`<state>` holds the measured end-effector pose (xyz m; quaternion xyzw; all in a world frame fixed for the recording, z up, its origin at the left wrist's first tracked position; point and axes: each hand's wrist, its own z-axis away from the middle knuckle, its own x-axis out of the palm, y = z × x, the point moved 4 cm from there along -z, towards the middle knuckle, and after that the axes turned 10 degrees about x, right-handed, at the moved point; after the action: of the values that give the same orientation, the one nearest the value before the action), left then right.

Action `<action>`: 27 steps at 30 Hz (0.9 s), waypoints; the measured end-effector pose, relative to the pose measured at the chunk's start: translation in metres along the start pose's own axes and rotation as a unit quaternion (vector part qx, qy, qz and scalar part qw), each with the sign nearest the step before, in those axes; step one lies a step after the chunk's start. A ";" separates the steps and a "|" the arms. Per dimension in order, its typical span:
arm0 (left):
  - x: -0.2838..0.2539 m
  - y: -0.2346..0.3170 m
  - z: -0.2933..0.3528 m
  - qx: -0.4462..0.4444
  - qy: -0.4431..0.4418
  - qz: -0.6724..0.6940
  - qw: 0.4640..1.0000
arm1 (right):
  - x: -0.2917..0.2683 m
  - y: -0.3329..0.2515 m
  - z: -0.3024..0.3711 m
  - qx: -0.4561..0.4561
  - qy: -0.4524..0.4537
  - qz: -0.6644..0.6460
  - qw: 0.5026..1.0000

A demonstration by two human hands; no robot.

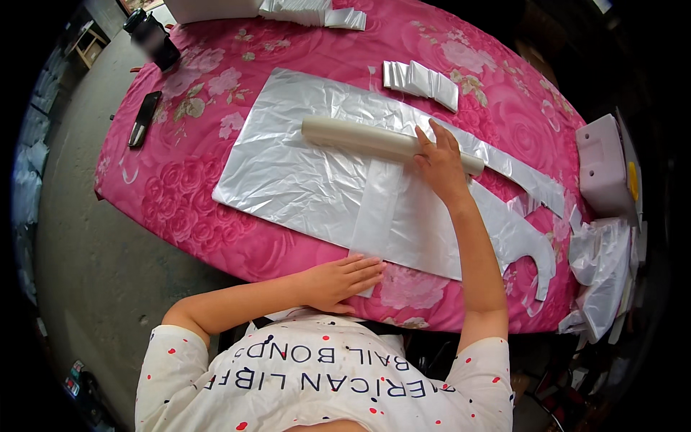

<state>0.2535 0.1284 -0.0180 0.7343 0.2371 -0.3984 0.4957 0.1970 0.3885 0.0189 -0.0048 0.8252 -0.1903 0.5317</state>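
A rose-printed pink cloth (180, 241) covers the table where I work, its curved edge bordered at left by a bare grey floor (93, 209). Across the middle lies a large silvery-white plastic bag (277, 169), creased and flat, its cut-out handle end pointing to my right. At the table's right edge, a pale pinkish container (607, 162) stands with crumpled clear plastic (597, 266) bunched just below it, hemming in that side. A white box (212, 9) occupies the far edge, beside a row of folded white packets (302, 12).

A long beige roll (360, 137) rests slantwise on top of the bag, covering part of it, and a pale strip (374, 205) runs from beneath it toward me and over the near edge of the bag. Just past the bag's far edge sits a fanned stack of folded bags (421, 83). A dark bottle (152, 39) and, nearer, a black phone (145, 119) lie off to the left, well apart from the roll.

My right forearm reaches forward over the bag; my right hand (440, 162) lies palm down near the roll's right end, fingers spread across its top. Whether the thumb grips underneath, I cannot tell. My left arm bends inward at the near edge, the left hand (344, 283) flat, fingers extended and nearly together, grasping nothing, laid over the strip's near end.
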 end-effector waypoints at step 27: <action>-0.059 -0.035 0.009 -0.068 0.138 0.007 0.988 | 0.000 -0.072 0.107 -0.034 -0.078 -0.203 0.975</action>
<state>0.1905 0.1367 0.0097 0.7487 0.3249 -0.2724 0.5095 0.2769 0.2886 0.0035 -0.2057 0.7690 -0.2651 0.5441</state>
